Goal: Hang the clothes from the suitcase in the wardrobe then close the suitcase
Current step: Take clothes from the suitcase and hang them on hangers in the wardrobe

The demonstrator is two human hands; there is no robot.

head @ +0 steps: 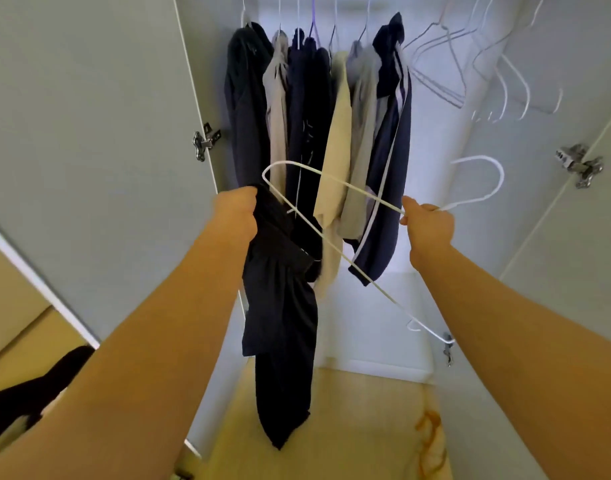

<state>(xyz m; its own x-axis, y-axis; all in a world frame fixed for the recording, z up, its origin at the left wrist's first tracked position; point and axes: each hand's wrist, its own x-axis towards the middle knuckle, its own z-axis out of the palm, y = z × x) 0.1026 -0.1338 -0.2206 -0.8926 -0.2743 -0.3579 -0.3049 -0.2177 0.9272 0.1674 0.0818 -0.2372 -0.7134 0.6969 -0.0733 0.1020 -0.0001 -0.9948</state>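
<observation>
At wardrobe (435, 306) | L hand (235, 216) grips 1 dark garment (283, 327) | R hand (429, 225) grips 1 white hanger (332, 181) | 7 clothes hung (318, 109)

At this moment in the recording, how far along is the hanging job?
Partly done: several dark, grey and cream garments already hang on the wardrobe rail. In hand: the left hand grips a dark navy garment, the right hand a white wire hanger, the garment not yet on it. Left: hanging it beside the empty white hangers; the suitcase is out of view.

Both forearms are bare to the frame edge. No sleeves visible. Left hand (236, 214) and right hand (429, 225) carry nothing worn.
</observation>
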